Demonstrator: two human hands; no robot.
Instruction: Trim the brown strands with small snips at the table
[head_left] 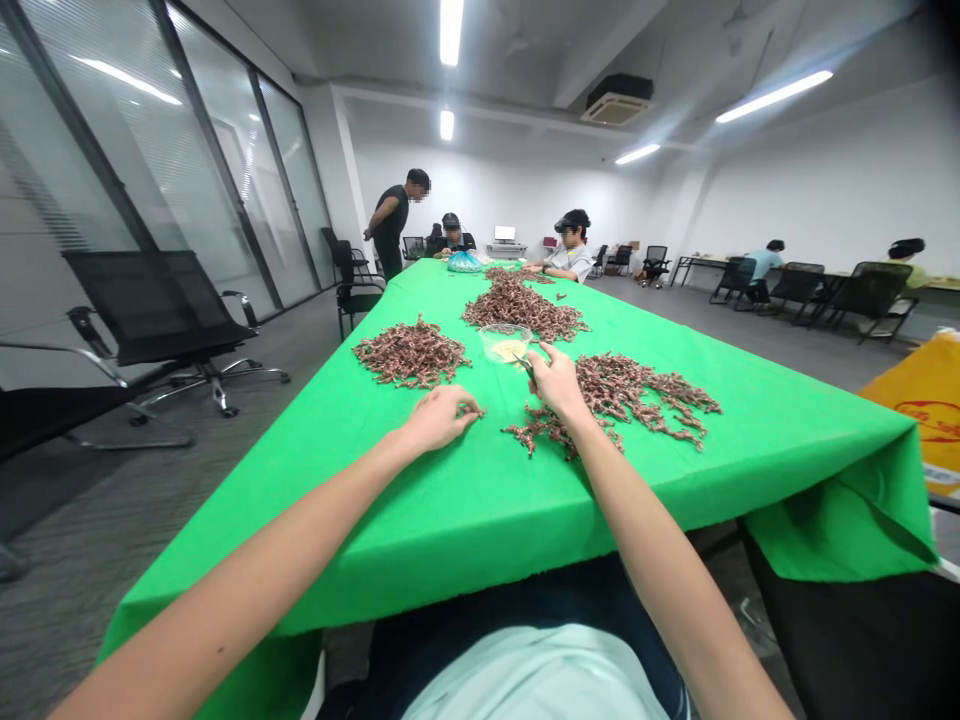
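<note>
My left hand (441,418) is closed over the green cloth, its fingertips pinching a small reddish-brown piece (481,412). My right hand (553,378) grips a small dark metal tool (524,364), whose tip points at a clear round container (507,344) with pale bits inside. Left of the container lies a heap of brown knobbly pieces (412,354). Another heap (626,388) spreads to the right of my right hand and partly under its wrist. Behind the container is a third, larger heap (523,306).
The green-covered table (420,520) runs far forward. At its far end are a blue plastic bag (464,262), two seated people and one standing person (390,225). Black chairs (150,300) stand left; a yellow bag (926,405) is at the right.
</note>
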